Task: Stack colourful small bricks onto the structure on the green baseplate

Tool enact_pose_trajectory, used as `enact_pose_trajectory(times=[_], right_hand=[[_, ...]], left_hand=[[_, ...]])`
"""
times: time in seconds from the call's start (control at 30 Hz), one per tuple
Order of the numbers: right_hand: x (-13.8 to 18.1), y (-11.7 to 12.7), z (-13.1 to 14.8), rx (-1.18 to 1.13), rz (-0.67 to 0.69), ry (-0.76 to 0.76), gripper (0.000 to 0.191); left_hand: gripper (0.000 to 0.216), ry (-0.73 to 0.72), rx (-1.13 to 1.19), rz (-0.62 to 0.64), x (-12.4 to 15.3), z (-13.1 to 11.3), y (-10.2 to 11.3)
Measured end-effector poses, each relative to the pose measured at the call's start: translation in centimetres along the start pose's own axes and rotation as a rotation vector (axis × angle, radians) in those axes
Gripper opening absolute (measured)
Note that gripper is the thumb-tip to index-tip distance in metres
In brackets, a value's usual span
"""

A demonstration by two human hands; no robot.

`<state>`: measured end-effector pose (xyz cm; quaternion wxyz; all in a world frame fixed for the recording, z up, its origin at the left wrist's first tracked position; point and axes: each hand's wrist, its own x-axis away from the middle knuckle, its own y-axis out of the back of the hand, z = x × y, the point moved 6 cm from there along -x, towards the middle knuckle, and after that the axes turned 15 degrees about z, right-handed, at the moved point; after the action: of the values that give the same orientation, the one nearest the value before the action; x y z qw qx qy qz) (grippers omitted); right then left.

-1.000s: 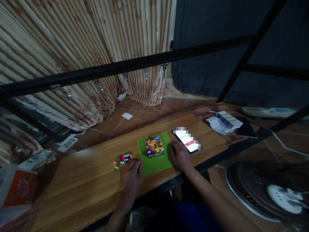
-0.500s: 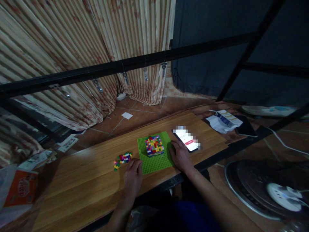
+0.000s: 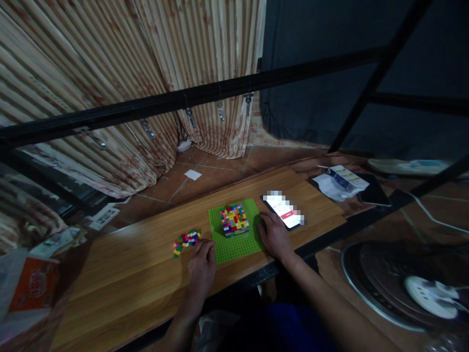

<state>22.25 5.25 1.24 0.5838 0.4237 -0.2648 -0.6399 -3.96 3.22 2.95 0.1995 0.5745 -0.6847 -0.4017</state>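
A block of many-coloured toy bricks (image 3: 234, 221) stands on the green baseplate (image 3: 230, 253), towards its upper middle. My left hand (image 3: 203, 261) rests at the baseplate's lower left edge, fingers curled in; whatever is under them, if anything, is hidden. Just beyond its knuckles lies a small pile of loose bricks (image 3: 188, 238) in mixed colours. On the other side, my right hand (image 3: 274, 235) lies over the baseplate's right edge with its fingers loosely stretched and holding nothing visible. It is beside a phone (image 3: 284, 211) with a lit, partly blurred screen.
The wooden table (image 3: 128, 274) has a black bar (image 3: 212, 95) beyond it. White packaging (image 3: 340, 183) lies past its right end. An orange box (image 3: 34, 283) stands at the left, and a power strip (image 3: 430, 296) sits on a round dark surface at the right.
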Motion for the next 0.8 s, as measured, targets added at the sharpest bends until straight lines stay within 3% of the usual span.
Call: enact_pose_trajectory(times=[0.4, 0.8], right_hand=[[0.0, -0.2, -0.4, 0.015, 0.006, 0.007, 0.032], [0.1, -0.2, -0.5, -0.004, 0.004, 0.005, 0.033]], left_hand=[[0.019, -0.12, 0.19, -0.053, -3.7, -4.4, 0.2], [0.013, -0.059, 0.309, -0.142, -5.5, -4.0, -1.1]])
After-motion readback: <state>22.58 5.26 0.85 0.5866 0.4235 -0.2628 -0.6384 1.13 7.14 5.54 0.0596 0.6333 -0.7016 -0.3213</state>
